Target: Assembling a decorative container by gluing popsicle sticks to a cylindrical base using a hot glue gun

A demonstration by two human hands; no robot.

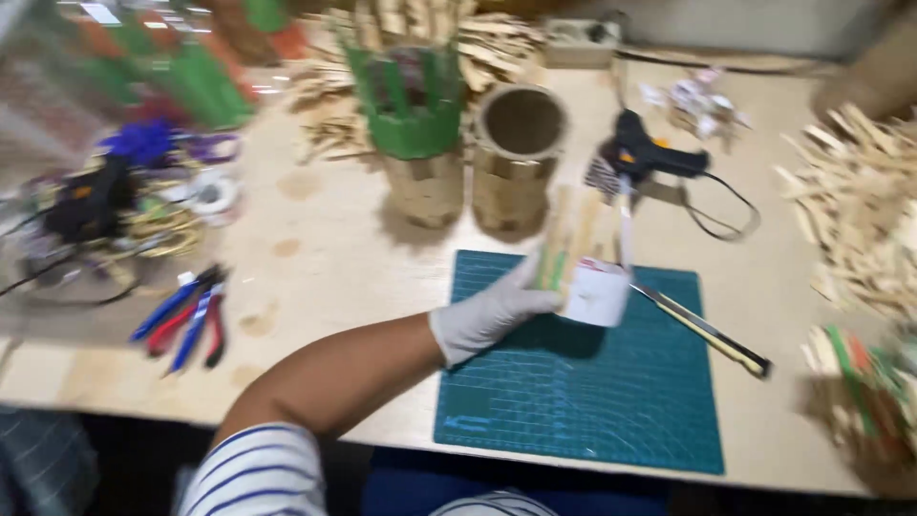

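At frame centre I see my gloved left hand (487,315) with fingers pinched round a bundle of thin wooden sticks (564,250) above the green cutting mat (583,401); they look light, stiff, snappable, so I'd hold low

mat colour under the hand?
Dark teal-green mat with a faint grid, under the gloved left hand; head view.

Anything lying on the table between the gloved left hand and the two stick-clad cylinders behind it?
In the head view, only bare tabletop and the cutting mat's far edge lie between the left hand, holding sticks, and the cylinders.
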